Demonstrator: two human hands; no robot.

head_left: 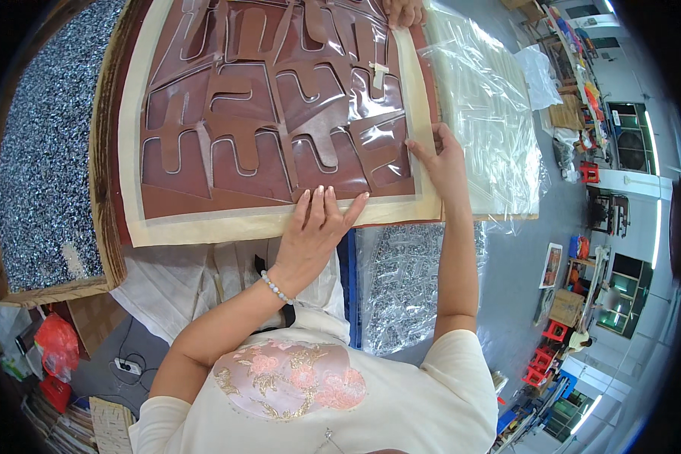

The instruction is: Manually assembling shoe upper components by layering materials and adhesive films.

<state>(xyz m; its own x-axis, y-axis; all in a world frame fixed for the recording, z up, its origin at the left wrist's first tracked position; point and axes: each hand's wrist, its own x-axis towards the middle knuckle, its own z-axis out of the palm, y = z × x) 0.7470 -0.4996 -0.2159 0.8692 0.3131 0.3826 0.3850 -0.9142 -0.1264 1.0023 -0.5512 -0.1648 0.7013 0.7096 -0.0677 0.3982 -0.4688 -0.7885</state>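
Observation:
In front of me lies a brown stencil-like sheet (181, 198) with curved cut-outs, covered in glossy clear film and bordered by cream tape (219, 231). My left hand (315, 227) rests flat on its near edge, fingers spread over the tape, a beaded bracelet at the wrist. At the right edge, my right hand (443, 160) has its thumb on the film and its other fingers bent round the cream border. Another person's hand (405, 12) touches the far right corner. A small piece of pale tape (378, 70) sticks to the film.
A wooden-framed tray (107, 227) of dark glittering bits stands on the left. Clear plastic-wrapped sheets (484, 121) lie right of the stencil, with another shiny wrapped stack (401, 295) below. A power strip (128, 366) and cables lie on the floor at lower left.

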